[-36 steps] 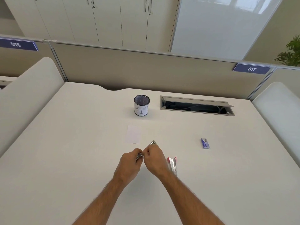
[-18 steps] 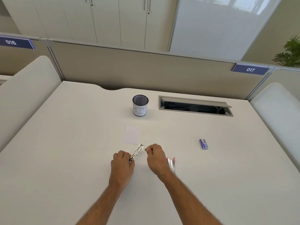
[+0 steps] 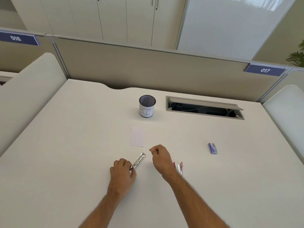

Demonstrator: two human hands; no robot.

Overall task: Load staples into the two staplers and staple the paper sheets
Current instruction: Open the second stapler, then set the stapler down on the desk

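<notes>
The silver metal stapler (image 3: 137,161) lies near the middle of the pale matte worktop (image 3: 65,145), its long axis running from near-left to far-right, with the free tip pointing toward the far right. It is slim, shiny and channel-shaped, and its near end is hidden inside the left hand (image 3: 122,172), whose fingers are curled round it.

The right hand (image 3: 162,159) sits just right of the stapler's tip, apart from it, knuckles bent, thumb and forefinger pinching a small grey strip of staples (image 3: 150,150) that pokes out to the left.

Just beyond the two hands lies a small rectangular paper sheet (image 3: 137,136), flat, white and smooth, its long axis running near to far.

A second stapler (image 3: 179,167), with pink and white parts, lies partly behind the right wrist, its long axis running roughly near to far.

Well to the right sits a small blue staple box (image 3: 212,148), lying flat, long axis near to far.

Farther back stands a round mesh cup (image 3: 147,106) with a white label hand-lettered "BIN", upright. To its right a grey rectangular cable hatch (image 3: 204,107) is set into the worktop, its flap raised.
</notes>
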